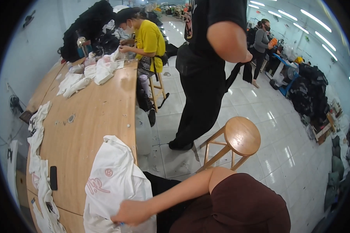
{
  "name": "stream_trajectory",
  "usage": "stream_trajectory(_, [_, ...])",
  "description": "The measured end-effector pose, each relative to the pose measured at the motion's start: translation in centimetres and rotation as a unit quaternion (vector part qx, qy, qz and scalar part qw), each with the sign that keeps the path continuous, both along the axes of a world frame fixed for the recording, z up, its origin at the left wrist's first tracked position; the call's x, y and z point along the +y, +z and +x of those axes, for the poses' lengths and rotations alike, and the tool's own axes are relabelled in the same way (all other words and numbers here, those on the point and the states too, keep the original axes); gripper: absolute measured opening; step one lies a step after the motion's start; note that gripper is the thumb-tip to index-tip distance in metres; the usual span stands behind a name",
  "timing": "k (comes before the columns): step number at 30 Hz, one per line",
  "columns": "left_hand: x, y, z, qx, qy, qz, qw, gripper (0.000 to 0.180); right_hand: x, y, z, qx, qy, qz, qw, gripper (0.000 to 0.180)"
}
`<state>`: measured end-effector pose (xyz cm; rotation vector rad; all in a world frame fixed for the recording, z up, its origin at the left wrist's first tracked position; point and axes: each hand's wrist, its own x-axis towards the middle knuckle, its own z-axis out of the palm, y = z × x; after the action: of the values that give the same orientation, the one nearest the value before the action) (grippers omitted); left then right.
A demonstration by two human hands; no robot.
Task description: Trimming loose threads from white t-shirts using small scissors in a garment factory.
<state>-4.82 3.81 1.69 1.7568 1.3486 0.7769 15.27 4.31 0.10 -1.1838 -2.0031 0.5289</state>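
White garment (112, 186) with pink print, draped over table (93, 112) edge at 7 o'clock: light, limp, likely slippery; right hand (133, 212) pinches its hem, the best hold; left hand unseen.

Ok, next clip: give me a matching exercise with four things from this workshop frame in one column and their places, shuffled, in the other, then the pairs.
Things:
1. white garment with pink print
2. round wooden stool
3. black phone
4. dark clothing heap

Places:
A. far end of the wooden table
B. on the tiled floor, beside a standing person in black
C. draped over the table's near edge, under a hand
D. flat on the table near its left edge

Pairs: 1-C, 2-B, 3-D, 4-A
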Motion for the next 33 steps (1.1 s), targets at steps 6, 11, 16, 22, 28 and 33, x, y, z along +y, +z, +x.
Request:
stream_trajectory(6, [-0.2, -0.3, 2.0, -0.096, 0.076, -0.113, 0.986, 0.019, 1.8, -2.0, 0.9, -0.048, -0.06, -0.106, 0.991, 0.024])
stream_trajectory(11, [0.4, -1.7, 3.5, -0.134, 0.074, -0.1, 0.983, 0.012, -0.9, 1.4, 3.7, 0.06, -0.164, -0.248, 0.953, 0.025])
stream_trajectory(16, [-0.4, -0.4, 3.0, -0.175, 0.113, -0.166, 0.964, 0.013, -3.8, 2.6, 1.6, 0.078, -0.034, -0.255, 0.963, 0.013])
stream_trajectory(22, [-1.0, -0.6, 2.9, -0.204, 0.1, -0.132, 0.965, 0.012, -4.0, 2.6, 0.7, 0.001, 0.012, -0.277, 0.961, 0.015])
stream_trajectory(28, [-1.1, -0.8, 2.8, -0.203, 0.078, -0.099, 0.971, 0.01, -3.6, 2.6, 0.5, -0.015, 0.005, -0.278, 0.961, 0.014])
stream_trajectory(33, [-1.0, -0.8, 2.9, -0.189, 0.076, -0.079, 0.976, 0.009, -3.3, 2.9, 0.6, -0.017, 0.01, -0.293, 0.956, 0.015])
